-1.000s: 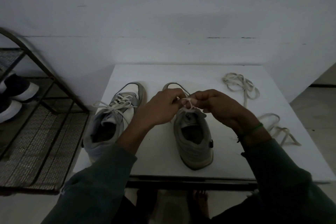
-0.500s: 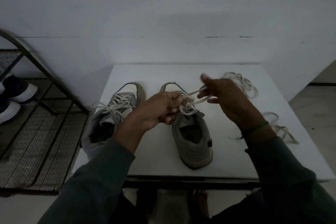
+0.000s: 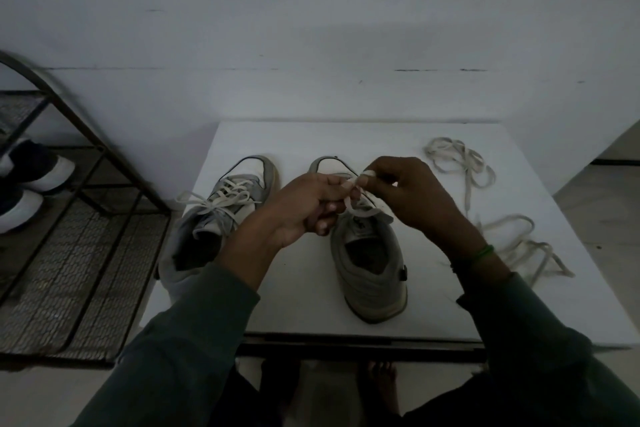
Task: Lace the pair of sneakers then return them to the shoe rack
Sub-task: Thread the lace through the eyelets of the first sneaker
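Note:
Two grey and white sneakers stand side by side on a white table, toes pointing away from me. The left sneaker has its cream lace threaded and tied in a loose bow. Over the tongue of the right sneaker my two hands meet. My left hand pinches one end of its cream lace. My right hand pinches the other end between thumb and fingers. My hands hide the front of this shoe's lacing.
Two loose cream laces lie on the table's right side, one at the back and one nearer. A dark metal shoe rack with mesh shelves stands at the left, holding dark shoes with white soles. A white wall rises behind.
My right hand, which had pulled the lace out to the right and away, has come back to meet my left hand over the right sneaker. The left sneaker has not moved.

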Demonstrator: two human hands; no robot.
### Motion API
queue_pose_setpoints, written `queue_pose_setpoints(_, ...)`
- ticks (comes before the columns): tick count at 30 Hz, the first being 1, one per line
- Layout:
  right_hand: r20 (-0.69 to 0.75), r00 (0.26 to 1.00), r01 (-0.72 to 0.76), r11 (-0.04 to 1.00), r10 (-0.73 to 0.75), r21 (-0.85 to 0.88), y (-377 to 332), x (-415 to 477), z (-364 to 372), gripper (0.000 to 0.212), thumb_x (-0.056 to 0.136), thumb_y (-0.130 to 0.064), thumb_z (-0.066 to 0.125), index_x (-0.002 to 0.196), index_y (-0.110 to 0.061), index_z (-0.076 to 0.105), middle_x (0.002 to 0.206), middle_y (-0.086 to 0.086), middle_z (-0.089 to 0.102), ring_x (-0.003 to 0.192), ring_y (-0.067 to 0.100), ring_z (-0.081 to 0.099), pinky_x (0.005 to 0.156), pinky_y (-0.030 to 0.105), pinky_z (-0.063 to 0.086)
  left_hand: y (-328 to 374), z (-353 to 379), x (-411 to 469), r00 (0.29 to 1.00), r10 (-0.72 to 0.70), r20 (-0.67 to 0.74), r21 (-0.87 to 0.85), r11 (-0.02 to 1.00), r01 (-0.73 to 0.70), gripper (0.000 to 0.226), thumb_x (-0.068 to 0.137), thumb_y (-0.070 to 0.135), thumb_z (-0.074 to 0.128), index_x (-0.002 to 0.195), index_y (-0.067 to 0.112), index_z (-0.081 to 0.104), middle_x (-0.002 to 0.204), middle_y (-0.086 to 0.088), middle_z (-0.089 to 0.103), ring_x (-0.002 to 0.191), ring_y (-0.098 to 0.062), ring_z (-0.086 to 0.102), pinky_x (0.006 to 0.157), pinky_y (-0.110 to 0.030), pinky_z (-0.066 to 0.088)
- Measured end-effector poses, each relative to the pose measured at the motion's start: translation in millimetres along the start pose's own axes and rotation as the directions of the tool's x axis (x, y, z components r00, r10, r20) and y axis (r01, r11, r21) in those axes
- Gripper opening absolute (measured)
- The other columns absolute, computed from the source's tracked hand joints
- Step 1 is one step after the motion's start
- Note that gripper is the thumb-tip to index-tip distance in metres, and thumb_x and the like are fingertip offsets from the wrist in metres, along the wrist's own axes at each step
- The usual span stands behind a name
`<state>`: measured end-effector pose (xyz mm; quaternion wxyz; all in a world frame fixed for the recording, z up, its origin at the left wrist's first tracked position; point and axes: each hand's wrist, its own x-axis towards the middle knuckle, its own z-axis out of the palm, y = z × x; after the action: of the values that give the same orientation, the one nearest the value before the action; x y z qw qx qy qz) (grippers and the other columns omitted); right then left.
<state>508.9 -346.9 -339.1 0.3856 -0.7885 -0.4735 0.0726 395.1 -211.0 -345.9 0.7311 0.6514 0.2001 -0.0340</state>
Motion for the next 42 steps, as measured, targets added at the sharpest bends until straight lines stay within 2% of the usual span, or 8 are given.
queue_pose_setpoints(5,0.207,0.89,-0.415,0.533,0.407,0.737,13,2,-12,0.023,0.093,-0.022,0.054,0.076,-0.013,0.064,0.083,0.004,0.069,0.063,0.012,0.054,0.055,0.025,0.035,-4,-13,-2,0.995,0.044,-0.088,0.114,0.993,-0.034,0.013,0.091,0.016,0.061,0.081,0.012,0.069,0.047,0.002,0.033,0.034,-0.01,0.022,0.047,-0.023,0.017)
queue_pose_setpoints(10,0.458,0.737,-0.525,-0.006,0.497,0.851,23,5,-8,0.029,0.097,-0.027,0.043,0.069,-0.018,0.048,0.095,0.007,0.073,0.051,0.011,0.056,0.046,0.017,0.038,-12,-22,-3,0.982,-0.007,-0.187,0.136,0.99,0.033,0.025,0.094,0.016,0.057,0.07,0.012,0.059,0.046,0.002,0.038,0.033,-0.01,0.026,0.039,-0.016,0.023)
queue_pose_setpoints(19,0.515,0.72,-0.499,-0.169,0.465,0.85,28,6,2,0.04,0.097,-0.027,0.037,0.06,-0.016,0.041,0.048,-0.004,0.039,0.032,0.008,0.026,0.038,0.014,0.025,-26,-29,-10,0.974,-0.142,-0.176,-0.033,0.99,0.139,0.025,0.1,0.014,0.034,0.076,0.015,0.04,0.05,0.001,0.035,0.032,-0.01,0.021,0.043,-0.02,0.024)
queue_pose_setpoints(27,0.347,0.661,-0.503,0.05,0.665,0.863,33,5,3,0.037,0.094,-0.021,0.037,0.057,-0.019,0.033,0.043,-0.005,0.024,0.032,0.009,0.015,0.038,0.013,0.017,-34,-26,-7,0.912,-0.137,-0.386,0.023,0.987,0.158,0.032,0.095,0.01,0.038,0.064,0.016,0.038,0.053,-0.003,0.032,0.031,-0.009,0.022,0.04,-0.015,0.023)
queue_pose_setpoints(31,0.134,0.731,-0.595,0.529,0.668,0.605,23,-9,1,0.023,0.096,-0.035,0.043,0.091,-0.015,0.053,0.073,-0.001,0.056,0.051,0.015,0.053,0.046,0.023,0.039,-34,-15,-13,0.888,0.038,-0.458,0.105,0.994,0.012,0.005,0.089,0.023,0.059,0.086,0.022,0.055,0.079,-0.003,0.058,0.049,-0.015,0.051,0.048,-0.026,0.04)
queue_pose_setpoints(34,-0.036,0.847,-0.526,0.846,0.53,0.082,20,-22,-6,0.048,0.083,-0.059,0.055,0.109,-0.02,0.054,0.102,0.0,0.06,0.09,0.023,0.063,0.071,0.039,0.054,-30,6,-17,0.779,0.401,-0.482,0.572,0.818,-0.067,0.03,0.072,0.051,0.069,0.09,0.034,0.052,0.098,0.007,0.055,0.08,-0.014,0.055,0.068,-0.032,0.046)
queue_pose_setpoints(38,0.071,0.87,-0.426,0.817,0.488,-0.389,5,-39,5,0.049,0.075,-0.057,0.062,0.108,-0.021,0.053,0.104,0.006,0.06,0.097,0.027,0.059,0.074,0.03,0.042,-28,41,-24,0.798,0.468,-0.379,0.912,0.336,0.235,0.054,0.082,0.054,0.054,0.122,0.02,0.043,0.113,-0.008,0.054,0.1,-0.032,0.057,0.077,-0.036,0.042)
queue_pose_setpoints(42,-0.052,0.896,-0.431,0.839,0.44,-0.333,2,-48,30,0.025,0.087,-0.034,0.052,0.1,-0.014,0.058,0.099,0.011,0.066,0.087,0.029,0.061,0.066,0.026,0.037,-41,41,-19,0.82,0.414,-0.396,0.9,0.353,0.256,0.045,0.093,0.039,0.044,0.128,0.01,0.036,0.11,-0.018,0.061,0.099,-0.038,0.06,0.073,-0.039,0.046)
